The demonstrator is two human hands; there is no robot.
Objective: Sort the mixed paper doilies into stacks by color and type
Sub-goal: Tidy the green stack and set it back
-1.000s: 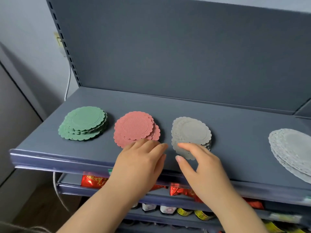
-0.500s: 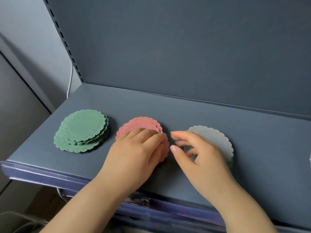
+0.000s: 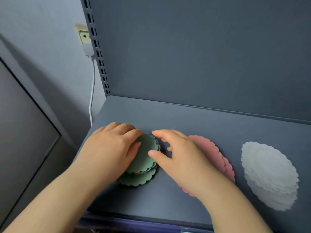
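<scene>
Item: paper doilies, round with scalloped rims, sorted by colour into stacks on a dark blue-grey shelf (image 3: pixel 185 118)

Count: three stacks in view, two hands

1. green stack (image 3: pixel 143 158): matte sage green, at the left end of the shelf near its front edge. The sheets are not squared; a lower group juts out toward the front from under the upper group. Single sheets are too thin to count
2. pink stack (image 3: pixel 210 150): dusty pink, just right of the green one and apart from it, its left part hidden under the right wrist. Rims are slightly offset
3. pale grey stack (image 3: pixel 269 175): whitish grey, furthest right, well apart from the green one, fanned toward the front so that many rims show

Hands: both at the green stack
- left hand (image 3: pixel 109 148): palm down over the stack's left half, fingers bent over its far left rim, thumb lying across the top sheet; it holds the stack
- right hand (image 3: pixel 181 158): held above the pink stack, fingers loose and spread, index reaching toward the far right rim of the green stack, straight thumb tip touching that stack's right edge; nothing gripped

Surroundings: one plain back panel (image 3: pixel 202 56), one slotted upright (image 3: pixel 97 47), one wall socket (image 3: pixel 83 35) with a white cable (image 3: pixel 92 91) hanging down from it
</scene>
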